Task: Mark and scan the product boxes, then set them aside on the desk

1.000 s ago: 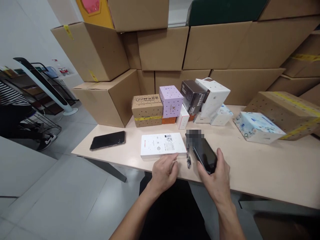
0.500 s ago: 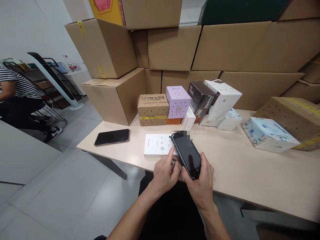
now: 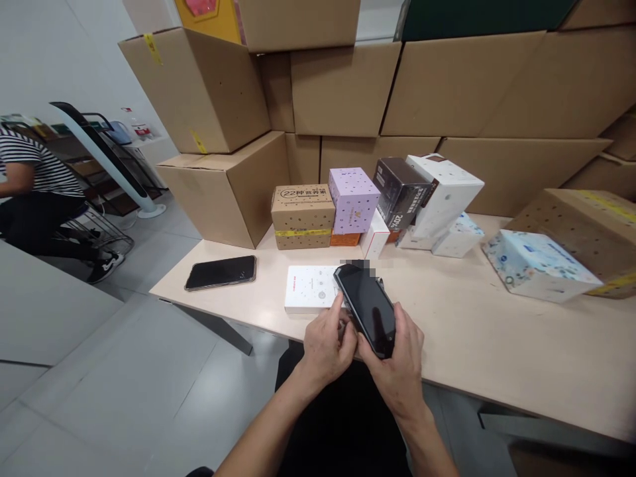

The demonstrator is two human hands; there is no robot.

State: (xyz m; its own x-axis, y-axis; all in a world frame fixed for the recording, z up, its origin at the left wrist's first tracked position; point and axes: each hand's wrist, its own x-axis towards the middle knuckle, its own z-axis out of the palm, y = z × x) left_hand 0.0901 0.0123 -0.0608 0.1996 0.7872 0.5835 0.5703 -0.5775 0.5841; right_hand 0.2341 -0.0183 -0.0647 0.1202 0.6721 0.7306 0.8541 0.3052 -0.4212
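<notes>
The right hand (image 3: 400, 361) gripped the black handheld device (image 3: 368, 308) near its lower end, screen up. Within the last second it had brought the device leftward from beside the white box (image 3: 309, 288), so that it now hid the box's right end from view and both lay within reach of the left hand (image 3: 328, 344). That hand's fingers were curled near the box's front edge; whether they held anything could not be told. The box lay flat on the table (image 3: 472, 324).
</notes>
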